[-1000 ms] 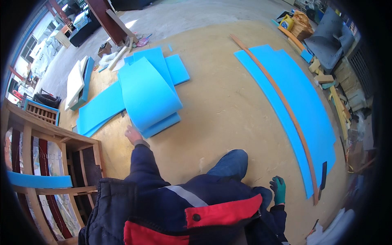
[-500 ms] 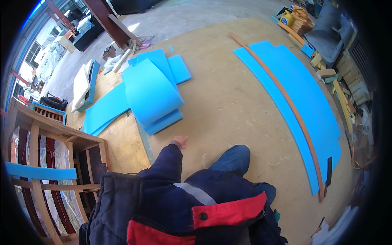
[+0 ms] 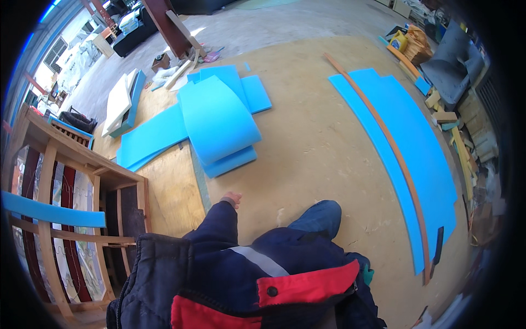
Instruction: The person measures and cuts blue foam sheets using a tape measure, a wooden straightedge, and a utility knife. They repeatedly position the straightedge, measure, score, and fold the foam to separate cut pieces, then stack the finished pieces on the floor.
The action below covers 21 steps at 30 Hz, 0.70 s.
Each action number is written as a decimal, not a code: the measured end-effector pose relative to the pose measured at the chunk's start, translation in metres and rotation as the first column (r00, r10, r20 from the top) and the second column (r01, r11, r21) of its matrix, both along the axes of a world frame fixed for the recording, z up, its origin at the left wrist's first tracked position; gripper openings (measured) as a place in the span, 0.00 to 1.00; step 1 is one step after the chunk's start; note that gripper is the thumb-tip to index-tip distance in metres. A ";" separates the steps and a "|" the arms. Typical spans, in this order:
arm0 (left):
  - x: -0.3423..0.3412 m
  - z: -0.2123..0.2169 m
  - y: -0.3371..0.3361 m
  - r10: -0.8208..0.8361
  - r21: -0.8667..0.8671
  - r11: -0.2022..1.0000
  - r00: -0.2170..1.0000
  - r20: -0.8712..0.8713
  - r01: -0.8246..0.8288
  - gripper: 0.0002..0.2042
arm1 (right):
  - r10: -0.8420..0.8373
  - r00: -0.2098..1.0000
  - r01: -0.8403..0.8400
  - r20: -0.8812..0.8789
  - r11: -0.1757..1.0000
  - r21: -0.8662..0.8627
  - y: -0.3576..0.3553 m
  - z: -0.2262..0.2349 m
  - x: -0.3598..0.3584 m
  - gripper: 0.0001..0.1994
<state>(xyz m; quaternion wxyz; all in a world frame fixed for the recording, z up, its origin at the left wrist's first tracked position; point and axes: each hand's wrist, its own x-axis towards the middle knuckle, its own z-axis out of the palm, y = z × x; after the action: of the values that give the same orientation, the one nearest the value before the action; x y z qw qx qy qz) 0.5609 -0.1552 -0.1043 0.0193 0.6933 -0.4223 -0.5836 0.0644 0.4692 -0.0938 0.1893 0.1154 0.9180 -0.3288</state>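
Head view: contents of a workshop floor, listed outward from the hands.

Left hand (image 3: 234, 198): bare, at end of dark sleeve, over brown floor covering (image 3: 307, 170), just in front of foam pile; finger spread and grip too small to tell.

Right hand (image 3: 368, 274): green-gloved, largely hidden beside knee and sleeve; wide, narrow or holding, cannot tell.

Folded foam sheet (image 3: 219, 112): bright blue, curled over upon itself, atop pile ahead of left hand; well apart from right hand.

Foam strip (image 3: 153, 134): blue, long, slanting out leftward from under folded sheet.

Foam block (image 3: 256, 94): blue, flat, jutting from right side of pile.

Plywood board (image 3: 172, 189): yellowish, flat, left of left hand.

Large foam sheet (image 3: 413, 153): blue, notched along edges, flat on floor covering at right, well apart from pile.

Wooden batten (image 3: 383, 129): reddish-brown, lengthwise on large sheet, both ends past its edges.

Dark bar (image 3: 439, 245): slim, black, beside near end of batten.

Wooden frame (image 3: 46, 175): open slatted construction, far left; blue band (image 3: 55, 210) across slats.

White panels (image 3: 119, 102): leaning together with blue piece, beyond frame.

Yellow container (image 3: 399, 41): upper right, next to orange-brown bag (image 3: 419, 45).

Post (image 3: 163, 27): dark red, tilted in view, upper left.
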 end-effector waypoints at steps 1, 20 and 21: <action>0.002 0.000 0.001 0.026 0.009 1.000 0.999 0.025 -0.026 0.21 | 0.012 1.000 -0.012 -0.008 1.000 0.005 -0.001 0.001 -0.001 0.16; -0.020 -0.003 0.001 -0.082 0.018 0.996 0.996 0.046 0.082 0.18 | 0.133 0.988 -0.132 -0.075 0.991 0.013 -0.003 0.000 0.004 0.27; -0.024 -0.002 0.000 -0.098 0.021 0.995 0.994 0.047 0.097 0.19 | 0.138 0.987 -0.138 -0.076 0.990 0.009 -0.002 0.001 0.005 0.27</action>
<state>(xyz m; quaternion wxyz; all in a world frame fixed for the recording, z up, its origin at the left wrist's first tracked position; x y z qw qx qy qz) 0.5372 -0.1554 -0.1062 -0.0259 0.6861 -0.4503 -0.5709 0.0693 0.4670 -0.0928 0.1760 0.0392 0.9310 -0.3172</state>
